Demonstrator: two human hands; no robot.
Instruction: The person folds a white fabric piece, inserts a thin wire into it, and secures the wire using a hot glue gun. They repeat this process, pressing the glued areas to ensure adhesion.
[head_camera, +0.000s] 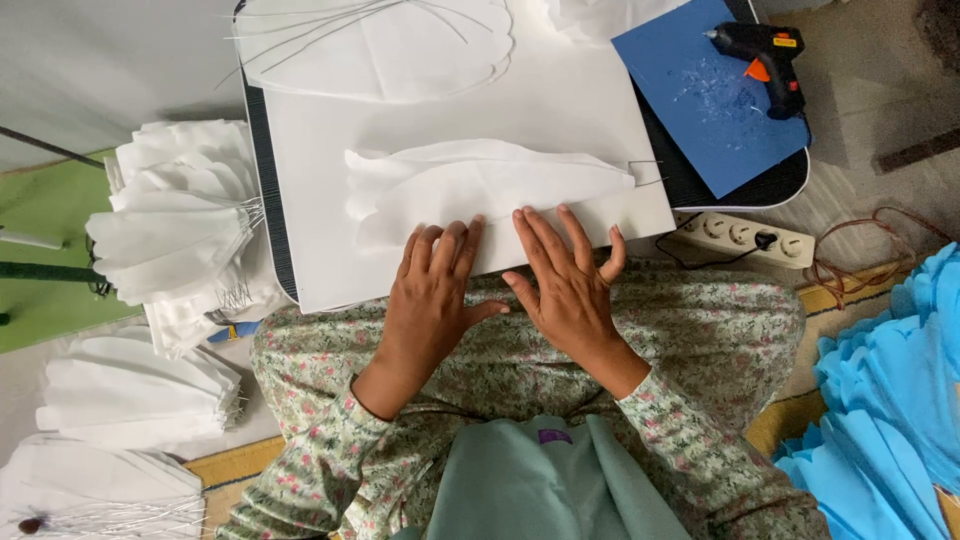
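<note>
Here, a white fabric petal (480, 185), wired at its right tip, lies soft and light near the white board's (310, 150) front edge. Both hands, left (432, 300) and right (570, 285), press flat, fingers spread, grasping nothing. A glue gun (765, 55) rests at the far-right corner.

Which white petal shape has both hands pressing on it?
The long white petal on the board, wire at its right end; left hand and right hand press its near edge.

Blue fabric (890, 400) and upper white petal (375, 45), edge-cropped.
</note>
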